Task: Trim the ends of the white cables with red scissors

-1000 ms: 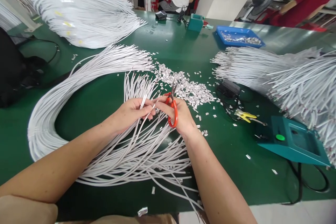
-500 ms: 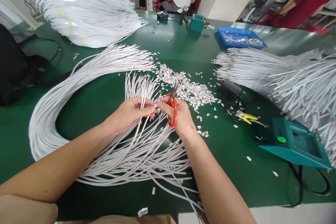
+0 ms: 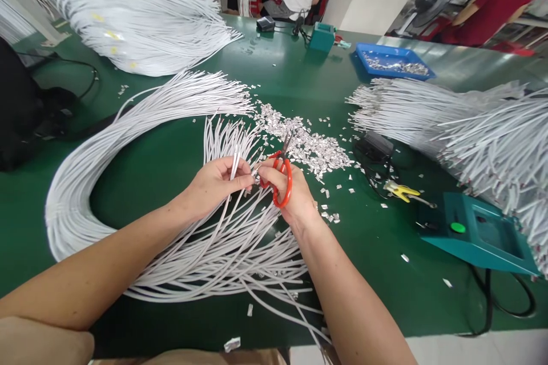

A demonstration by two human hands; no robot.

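My left hand (image 3: 220,182) is closed on a white cable (image 3: 235,162), its thumb and forefinger pinched together towards the right. My right hand (image 3: 293,188) holds scissors (image 3: 287,185) with red handles, their blades pointing away from me. The right thumb and forefinger meet close to the left fingertips; whatever small piece lies between them is too small to make out. Below both hands spreads a loose bundle of white cables (image 3: 222,265), which curves round on the left. Just beyond the hands lies a heap of small silvery foil scraps (image 3: 308,142).
More white cable bundles lie at the back left (image 3: 141,28) and on the right (image 3: 398,105). A blue tray (image 3: 394,71) holds silvery bits. Yellow-handled pliers (image 3: 405,190), a black adapter (image 3: 373,147) and a teal device (image 3: 479,234) stand at right. Two people are in the background.
My right hand has drawn slightly away from the left, and the scissors have turned a little in it, showing more of both handle loops. The left hand has barely moved.
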